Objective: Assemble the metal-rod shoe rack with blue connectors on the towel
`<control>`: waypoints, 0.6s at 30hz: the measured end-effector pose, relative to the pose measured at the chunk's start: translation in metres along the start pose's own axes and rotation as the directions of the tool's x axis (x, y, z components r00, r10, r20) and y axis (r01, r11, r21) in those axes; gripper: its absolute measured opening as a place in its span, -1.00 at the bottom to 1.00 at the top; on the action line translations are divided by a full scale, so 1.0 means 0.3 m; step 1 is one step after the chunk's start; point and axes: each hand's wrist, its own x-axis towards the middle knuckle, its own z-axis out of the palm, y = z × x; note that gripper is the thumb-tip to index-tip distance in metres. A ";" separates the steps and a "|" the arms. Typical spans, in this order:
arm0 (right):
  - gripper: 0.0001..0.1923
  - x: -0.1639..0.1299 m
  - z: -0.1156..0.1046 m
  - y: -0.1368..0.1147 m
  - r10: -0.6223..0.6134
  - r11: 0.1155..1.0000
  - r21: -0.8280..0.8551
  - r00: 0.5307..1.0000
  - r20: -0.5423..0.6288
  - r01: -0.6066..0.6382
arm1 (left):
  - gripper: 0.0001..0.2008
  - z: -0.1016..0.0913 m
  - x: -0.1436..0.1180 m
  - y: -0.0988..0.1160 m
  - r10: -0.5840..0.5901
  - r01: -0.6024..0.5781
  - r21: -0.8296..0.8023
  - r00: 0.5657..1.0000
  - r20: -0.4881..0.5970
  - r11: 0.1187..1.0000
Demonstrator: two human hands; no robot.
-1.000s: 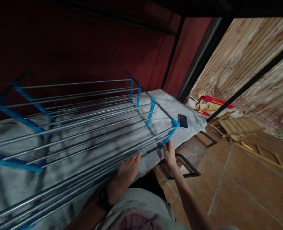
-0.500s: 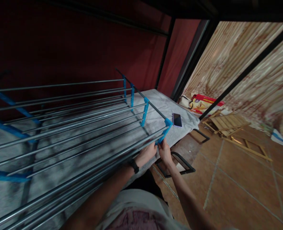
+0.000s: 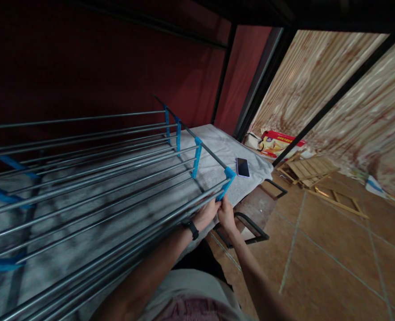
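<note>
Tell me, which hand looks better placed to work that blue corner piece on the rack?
Probably the right hand: its fingers sit directly under the blue corner piece. The left hand grips the steel rods beside it.

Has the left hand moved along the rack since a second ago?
Yes. The left hand has slid along the near metal rods toward the rack's blue corner connector, and now sits beside the right hand at that corner.
</note>
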 end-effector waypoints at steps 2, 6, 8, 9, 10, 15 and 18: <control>-0.73 -0.006 0.006 0.005 0.002 1.000 0.009 1.000 -0.014 -0.001 | -0.66 0.005 -0.001 -0.003 -0.010 0.010 0.047 1.000 -0.013 0.999; -0.80 -0.015 0.016 0.003 0.014 0.999 0.036 1.000 -0.026 -0.013 | -0.65 0.001 -0.003 0.004 -0.033 0.035 0.108 0.999 -0.018 0.994; -0.81 -0.018 0.020 -0.006 0.023 0.999 0.027 0.999 -0.036 -0.022 | -0.66 -0.010 -0.007 0.020 -0.039 0.041 0.130 0.999 -0.013 0.991; -0.82 -0.018 0.022 -0.012 0.025 1.000 0.019 0.999 -0.041 -0.025 | -0.66 -0.018 -0.010 0.030 -0.045 0.046 0.148 0.999 -0.009 0.988; -0.82 -0.017 0.024 -0.019 0.027 1.000 0.011 0.999 -0.044 -0.027 | -0.66 -0.026 -0.011 0.041 -0.057 0.057 0.169 0.998 -0.004 0.984; -0.85 -0.009 0.041 -0.055 0.032 0.999 -0.011 0.998 -0.054 -0.033 | -0.67 -0.065 -0.009 0.076 -0.155 0.136 0.234 0.986 0.064 0.963; -0.86 -0.008 0.057 -0.064 0.028 0.999 -0.042 0.997 -0.077 -0.031 | -0.66 -0.076 -0.009 0.067 -0.163 0.148 0.226 0.985 0.049 0.963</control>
